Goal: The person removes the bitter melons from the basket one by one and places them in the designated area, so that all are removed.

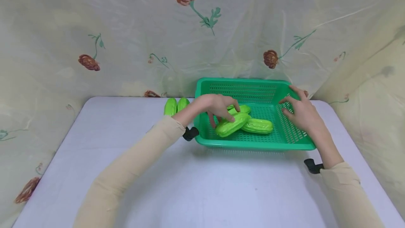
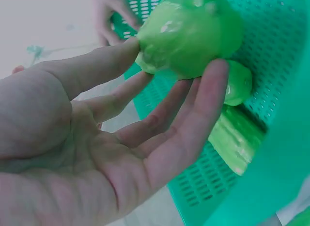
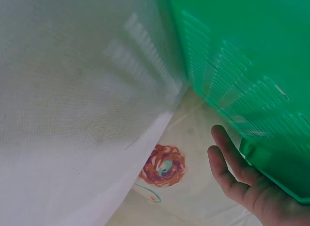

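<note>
A bright green, ridged gourd point(image 1: 232, 124) is pinched between the thumb and fingertips of my left hand point(image 1: 218, 105), over the left half of a green plastic basket point(image 1: 253, 145). The left wrist view shows this gourd point(image 2: 191, 34) close up, at the fingertips. Beneath and beside it, more gourds lie in the basket, one point(image 1: 257, 126) to its right and another point(image 1: 243, 109) partly hidden behind it. At the basket's right end, my right hand point(image 1: 303, 113) straddles the rim with loosely spread fingers. The right wrist view has two fingers point(image 3: 225, 168) outside the basket wall.
Two more green gourds point(image 1: 171, 106) lie on the white table point(image 1: 126, 122), left of the basket and partly hidden by the left forearm. A flower-patterned curtain point(image 1: 133, 27) hangs right behind the table and along its sides. Black wrist camera mounts point(image 1: 191, 133) sit beneath both wrists.
</note>
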`<act>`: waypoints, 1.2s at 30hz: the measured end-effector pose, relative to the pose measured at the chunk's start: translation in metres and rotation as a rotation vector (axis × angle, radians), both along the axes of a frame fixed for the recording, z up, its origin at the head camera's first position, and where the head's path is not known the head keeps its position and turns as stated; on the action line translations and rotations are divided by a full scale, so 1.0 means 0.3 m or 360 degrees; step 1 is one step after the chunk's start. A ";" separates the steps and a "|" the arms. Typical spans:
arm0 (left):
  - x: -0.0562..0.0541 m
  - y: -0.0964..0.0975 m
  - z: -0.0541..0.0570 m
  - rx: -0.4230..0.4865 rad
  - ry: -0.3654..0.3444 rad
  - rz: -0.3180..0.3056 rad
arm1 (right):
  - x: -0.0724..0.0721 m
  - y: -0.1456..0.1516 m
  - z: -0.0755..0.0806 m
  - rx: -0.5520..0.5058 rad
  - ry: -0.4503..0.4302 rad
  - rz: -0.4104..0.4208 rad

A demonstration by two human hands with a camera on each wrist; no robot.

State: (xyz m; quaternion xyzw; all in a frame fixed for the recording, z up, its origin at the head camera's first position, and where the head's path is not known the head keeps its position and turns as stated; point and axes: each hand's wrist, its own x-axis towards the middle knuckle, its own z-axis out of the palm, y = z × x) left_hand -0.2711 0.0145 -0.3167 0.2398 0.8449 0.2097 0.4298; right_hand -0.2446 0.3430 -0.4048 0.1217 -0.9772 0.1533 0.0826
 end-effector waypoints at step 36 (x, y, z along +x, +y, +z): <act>0.018 -0.486 -0.070 0.1101 -0.0099 0.0860 | -0.008 0.009 -0.008 0.0014 0.0008 0.0013</act>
